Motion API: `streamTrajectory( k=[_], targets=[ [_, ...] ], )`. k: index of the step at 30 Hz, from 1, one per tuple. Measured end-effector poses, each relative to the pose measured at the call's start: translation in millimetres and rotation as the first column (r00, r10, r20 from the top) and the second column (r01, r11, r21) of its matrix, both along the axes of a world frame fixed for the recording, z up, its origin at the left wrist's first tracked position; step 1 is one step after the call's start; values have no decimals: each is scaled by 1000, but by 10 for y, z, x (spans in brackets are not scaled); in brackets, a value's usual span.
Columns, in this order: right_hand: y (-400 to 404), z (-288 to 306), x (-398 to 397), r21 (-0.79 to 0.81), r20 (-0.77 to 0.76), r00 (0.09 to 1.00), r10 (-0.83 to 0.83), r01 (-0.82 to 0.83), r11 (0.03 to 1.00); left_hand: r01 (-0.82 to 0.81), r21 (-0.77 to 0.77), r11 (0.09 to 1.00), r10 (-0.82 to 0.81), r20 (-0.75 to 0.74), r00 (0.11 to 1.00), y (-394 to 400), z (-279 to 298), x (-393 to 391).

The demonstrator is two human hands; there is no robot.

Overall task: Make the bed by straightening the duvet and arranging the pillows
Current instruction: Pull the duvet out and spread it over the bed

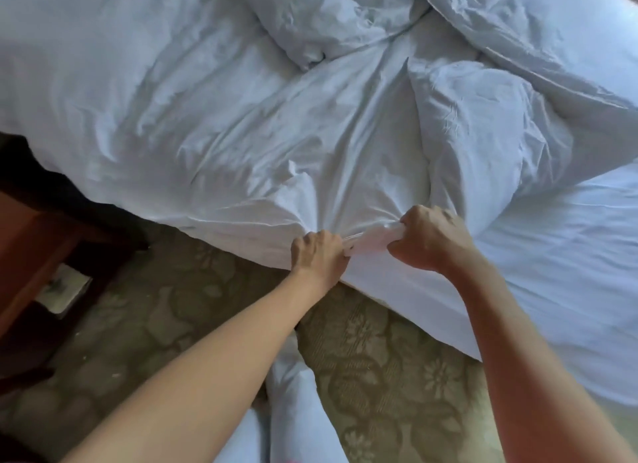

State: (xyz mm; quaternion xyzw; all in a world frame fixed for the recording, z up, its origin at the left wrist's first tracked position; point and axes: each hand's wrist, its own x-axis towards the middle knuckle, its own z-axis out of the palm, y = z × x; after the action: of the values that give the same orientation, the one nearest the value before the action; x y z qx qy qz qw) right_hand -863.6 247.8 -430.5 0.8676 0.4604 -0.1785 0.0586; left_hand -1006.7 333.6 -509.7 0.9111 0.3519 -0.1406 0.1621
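Place: a bedroom
Signs: a big bed [552,255] with white pillows [476,124], flowered carpet [379,359], brown wooden table [38,248] at left

No text, label, brand, number or sign can be read anywhere in this view. The white bedding [241,134] is plain, and the carpet [379,359] shows only a floral pattern.
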Motion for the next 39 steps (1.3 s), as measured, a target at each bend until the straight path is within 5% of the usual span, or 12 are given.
streamTrajectory(
  k=[5,11,15,20,22,26,29,32,37,39],
  targets=[
    [-601,201,-416,-89,18,999,-50,52,995,81,16,997,-81,28,996,-406,235,-390],
    [-1041,667,-817,-122,-36,999,-24,20,992,-59,-104,993,67,72,995,-850,671,-843],
    [-1137,930,-876,-80,-29,998,62,-64,995,-161,-134,978,169,49,984,-938,914,-922],
    [-1482,963,-846,-64,-60,979,193,-197,978,-185,-173,967,150,-194,969,-995,1425,-690],
    [-1597,988,-765,-30,-42,964,263,-264,964,-214,-197,957,202,-79,976,-1049,1676,-401],
    [-1766,979,-527,59,30,912,409,-410,910,-269,-534,801,396,137,908,-1315,1881,510],
    [-1929,851,-425,36,42,844,534,-536,844,-415,-752,512,570,-64,819,-1588,1757,1094],
    [-2161,708,-225,116,-61,814,577,-569,814,-485,-682,547,461,-238,855,-1819,1412,1324],
    [-2554,563,582,374,-433,848,305,-139,917,-483,-807,339,680,-144,719,-2068,1106,1411],
    [-2559,552,930,351,-516,852,86,119,929,-402,-837,371,721,-13,693,-2103,1131,1373]
  ],
)
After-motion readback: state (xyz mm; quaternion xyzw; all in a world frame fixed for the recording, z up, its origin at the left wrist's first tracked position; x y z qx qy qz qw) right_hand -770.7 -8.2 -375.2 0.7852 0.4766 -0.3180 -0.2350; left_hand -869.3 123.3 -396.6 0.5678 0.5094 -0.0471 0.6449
